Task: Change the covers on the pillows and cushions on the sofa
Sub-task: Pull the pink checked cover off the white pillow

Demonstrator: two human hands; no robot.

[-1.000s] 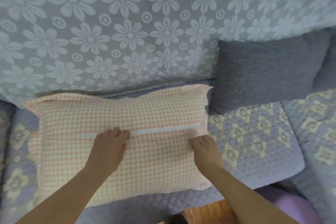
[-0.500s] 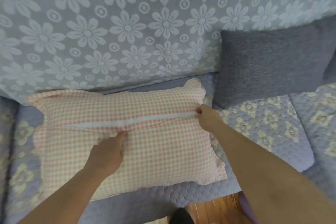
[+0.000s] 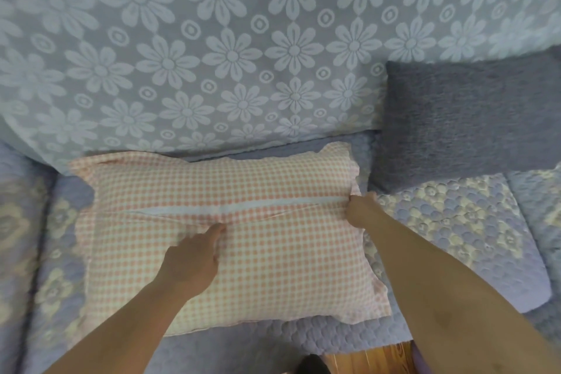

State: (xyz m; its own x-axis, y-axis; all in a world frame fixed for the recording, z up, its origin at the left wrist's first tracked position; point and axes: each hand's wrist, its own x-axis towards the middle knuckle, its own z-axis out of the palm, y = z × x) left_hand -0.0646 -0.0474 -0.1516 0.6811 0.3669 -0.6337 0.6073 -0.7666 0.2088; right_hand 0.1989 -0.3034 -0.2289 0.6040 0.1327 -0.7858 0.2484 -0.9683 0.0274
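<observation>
Nearby, a grey cushion (image 3: pixel 473 118) flanks the checked pillow (image 3: pixel 230 240); right hand (image 3: pixel 359 211) pinches its edge, left hand (image 3: pixel 194 258) presses flat.

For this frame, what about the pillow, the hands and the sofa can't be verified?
- Zip pull on the checked pillow: head view, hidden inside the right hand grip at the zip's right end.
- Left hand fingertips: covered by a fabric fold.
- Grey cushion: right side cut off by the frame edge.
- Dark thing on the floor: cut off at the bottom edge.
</observation>
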